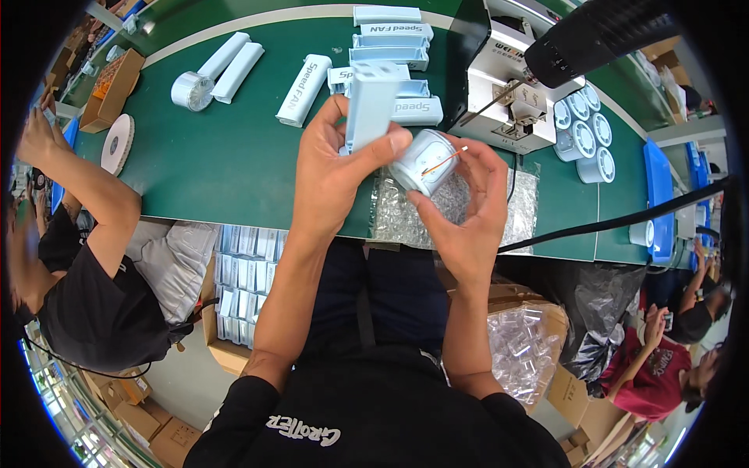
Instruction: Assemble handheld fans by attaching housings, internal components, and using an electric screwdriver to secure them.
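Over the front edge of the green table, my left hand (334, 175) grips a light blue fan handle shell (371, 108), held upright between thumb and fingers. My right hand (477, 222) holds a round pale blue fan housing (413, 165) tilted beside it, with an orange wire (442, 161) sticking out. The left thumb reaches to the housing's edge; whether the two parts touch is hard to tell. Beneath the right hand lies a bubble-wrap sheet (394, 214). Behind the left hand, several handle shells (390, 54) are lined up, and a separate one (304, 90) lies to their left.
A boxy white-and-black machine (499, 97) with a black power screwdriver (597, 43) stands at right. Several round fan housings (577, 140) sit beyond it. A black cable (616, 224) crosses the right side. A carton of handle parts (226, 343) stands below left; a co-worker's arm (94, 183) is farther left.
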A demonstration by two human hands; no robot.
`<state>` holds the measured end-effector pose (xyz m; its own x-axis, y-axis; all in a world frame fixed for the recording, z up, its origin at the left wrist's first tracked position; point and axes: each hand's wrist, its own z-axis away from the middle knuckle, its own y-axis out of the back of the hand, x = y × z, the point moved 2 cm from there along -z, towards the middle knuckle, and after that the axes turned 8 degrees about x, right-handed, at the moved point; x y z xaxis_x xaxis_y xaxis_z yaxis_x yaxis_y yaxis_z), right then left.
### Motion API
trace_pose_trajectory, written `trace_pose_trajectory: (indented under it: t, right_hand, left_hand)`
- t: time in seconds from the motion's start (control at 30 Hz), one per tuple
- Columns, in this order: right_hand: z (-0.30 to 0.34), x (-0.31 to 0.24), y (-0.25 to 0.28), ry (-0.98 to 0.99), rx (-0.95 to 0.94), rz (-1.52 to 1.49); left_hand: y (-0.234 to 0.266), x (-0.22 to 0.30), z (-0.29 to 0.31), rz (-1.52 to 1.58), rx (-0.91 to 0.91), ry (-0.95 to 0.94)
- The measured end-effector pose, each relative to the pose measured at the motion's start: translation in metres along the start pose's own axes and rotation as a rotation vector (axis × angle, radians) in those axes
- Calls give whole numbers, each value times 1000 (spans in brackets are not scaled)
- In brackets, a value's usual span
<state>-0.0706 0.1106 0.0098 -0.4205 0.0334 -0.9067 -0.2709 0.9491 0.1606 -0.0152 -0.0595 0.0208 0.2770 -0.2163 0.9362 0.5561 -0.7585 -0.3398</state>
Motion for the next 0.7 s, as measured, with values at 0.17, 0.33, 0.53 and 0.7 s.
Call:
trace_pose_trajectory:
  t: [0.17,0.33,0.53,0.7]
  right_hand:
    - [-7,-8,-1,12,-94,54]
    - [-10,-11,-10,144,-38,159]
    - [-6,-11,-24,48,95,76]
    - [-8,-13,-28,215,138,83]
  left_hand:
    - [0,-1,-7,132,12,79]
    - [-9,-9,-6,263,58,131]
    - [-8,-21,1,370,35,151]
    - [-12,-14,1,422,47,153]
